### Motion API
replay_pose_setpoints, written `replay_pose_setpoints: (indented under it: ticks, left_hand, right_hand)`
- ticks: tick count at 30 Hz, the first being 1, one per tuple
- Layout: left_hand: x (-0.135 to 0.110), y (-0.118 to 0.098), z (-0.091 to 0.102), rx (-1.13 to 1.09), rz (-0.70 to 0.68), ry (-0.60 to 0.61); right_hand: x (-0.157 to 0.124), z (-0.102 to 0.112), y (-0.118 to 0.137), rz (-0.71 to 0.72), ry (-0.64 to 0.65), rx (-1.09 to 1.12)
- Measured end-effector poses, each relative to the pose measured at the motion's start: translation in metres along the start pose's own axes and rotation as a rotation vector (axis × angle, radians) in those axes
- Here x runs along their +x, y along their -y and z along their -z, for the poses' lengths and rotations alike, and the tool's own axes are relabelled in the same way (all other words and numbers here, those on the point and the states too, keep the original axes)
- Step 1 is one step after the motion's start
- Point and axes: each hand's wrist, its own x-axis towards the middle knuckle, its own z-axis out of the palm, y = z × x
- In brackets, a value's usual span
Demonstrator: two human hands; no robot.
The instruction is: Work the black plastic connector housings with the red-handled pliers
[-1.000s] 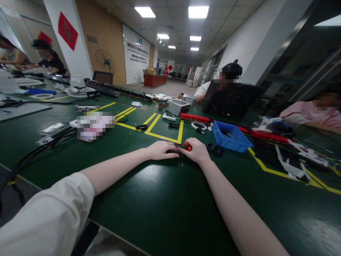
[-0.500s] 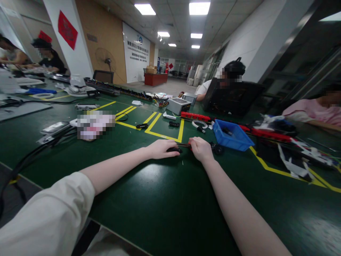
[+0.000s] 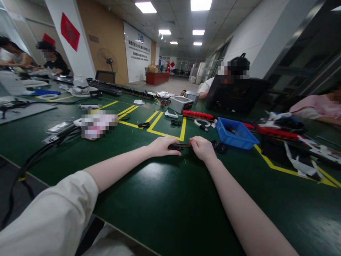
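Observation:
My left hand (image 3: 163, 146) rests on the green table (image 3: 165, 199) with its fingers curled over a small black part (image 3: 174, 146). My right hand (image 3: 203, 148) is closed round a screwdriver with a dark shaft (image 3: 185, 145); its red handle is hidden inside the fist. The shaft's tip points left into the black part. A tiny pale speck, perhaps a screw (image 3: 184, 161), lies on the table just below the hands.
A blue bin (image 3: 234, 134) stands right of my hands, a black round piece (image 3: 221, 147) beside it. Yellow tape lines (image 3: 165, 134), a grey power supply (image 3: 180, 104), red strips (image 3: 196, 114) and cables lie beyond. Other people sit at the far left and right.
My right hand has turned over the screwdriver, so its red handle end no longer shows. Both hands stay together over the black part. The camera has shifted slightly.

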Motion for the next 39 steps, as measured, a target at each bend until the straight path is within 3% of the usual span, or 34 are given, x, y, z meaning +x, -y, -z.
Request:
replay_pose_setpoints:
  ticks: [12, 17, 25, 39]
  left_hand:
    - [0.0007, 0.0018, -0.0018, 0.002, -0.014, 0.0]
    - [0.0011, -0.0009, 0.0006, 0.033, 0.007, 0.053]
    - [0.0031, -0.0021, 0.003, 0.128, 0.069, 0.124]
    - [0.0048, 0.0008, 0.0076, 0.059, 0.065, 0.162]
  right_hand:
    - [0.0022, -0.0006, 0.0024, 0.01, 0.071, -0.045]
    - [0.0037, -0.0004, 0.0026, 0.012, 0.103, -0.068]
    - [0.0067, -0.0024, 0.0002, 0.009, 0.095, -0.07]
    - [0.0085, -0.0045, -0.0022, -0.017, 0.077, 0.005]
